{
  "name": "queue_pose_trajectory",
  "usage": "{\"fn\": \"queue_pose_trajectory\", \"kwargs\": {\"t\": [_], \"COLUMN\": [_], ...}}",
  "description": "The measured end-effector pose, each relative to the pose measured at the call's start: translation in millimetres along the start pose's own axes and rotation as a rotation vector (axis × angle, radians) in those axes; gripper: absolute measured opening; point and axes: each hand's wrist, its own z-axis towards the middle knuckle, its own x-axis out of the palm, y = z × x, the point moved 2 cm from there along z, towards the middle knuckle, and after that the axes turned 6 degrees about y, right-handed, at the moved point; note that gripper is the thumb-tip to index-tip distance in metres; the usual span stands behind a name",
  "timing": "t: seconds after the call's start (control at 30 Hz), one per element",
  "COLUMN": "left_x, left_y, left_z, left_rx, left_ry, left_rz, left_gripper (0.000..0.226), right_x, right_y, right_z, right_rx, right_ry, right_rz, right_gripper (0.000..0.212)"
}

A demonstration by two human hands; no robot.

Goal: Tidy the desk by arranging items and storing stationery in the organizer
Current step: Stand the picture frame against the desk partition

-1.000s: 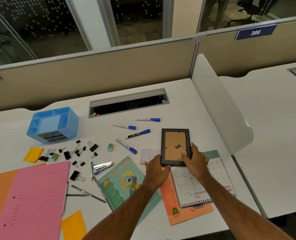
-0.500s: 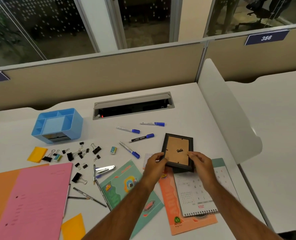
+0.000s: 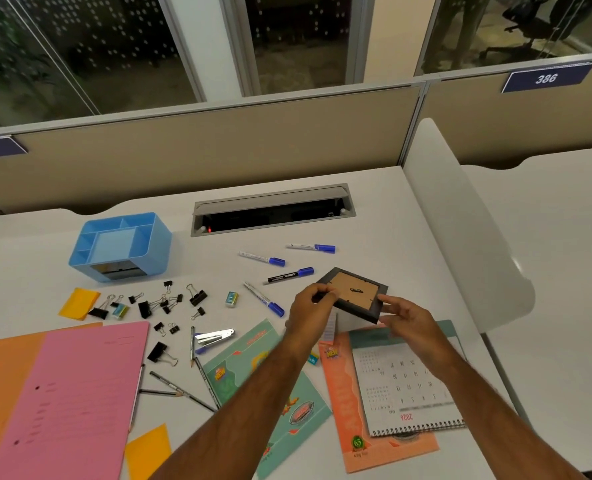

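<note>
A second ago the picture frame (image 3: 353,293) lay flat on the desk (image 3: 374,230) under both hands; now it is lifted off the surface and tilted, brown backing up, above the calendar (image 3: 405,382). The left hand (image 3: 308,315) pinches its left edge with curled fingers, and the right hand (image 3: 407,315) grips the near right corner. The frame's front face is hidden. The blue organizer (image 3: 121,245) stands well apart at the left.
</note>
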Motion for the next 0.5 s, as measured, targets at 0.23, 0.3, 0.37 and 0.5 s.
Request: {"fn": "queue_pose_trajectory", "kwargs": {"t": [0.23, 0.3, 0.37, 0.5], "left_x": [-1, -2, -5, -13], "left_y": [-18, -21, -25, -34], "left_z": [1, 0, 1, 4], "left_rx": [0.033, 0.049, 0.072, 0.154], "left_ry": [0.032, 0.033, 0.014, -0.026], "left_rz": [0.012, -0.013, -0.035, -0.032], "left_gripper": [0.023, 0.024, 0.019, 0.015], "right_x": [6, 8, 8, 8], "right_y": [12, 17, 24, 39], "right_z": [21, 24, 24, 23], "right_rx": [-0.103, -0.162, -0.234, -0.364], "right_ry": [-0.089, -0.11, -0.14, -0.193], "right_rz": [-0.24, -0.405, -0.559, -0.627], "right_gripper": [0.038, 0.035, 0.03, 0.026]}}
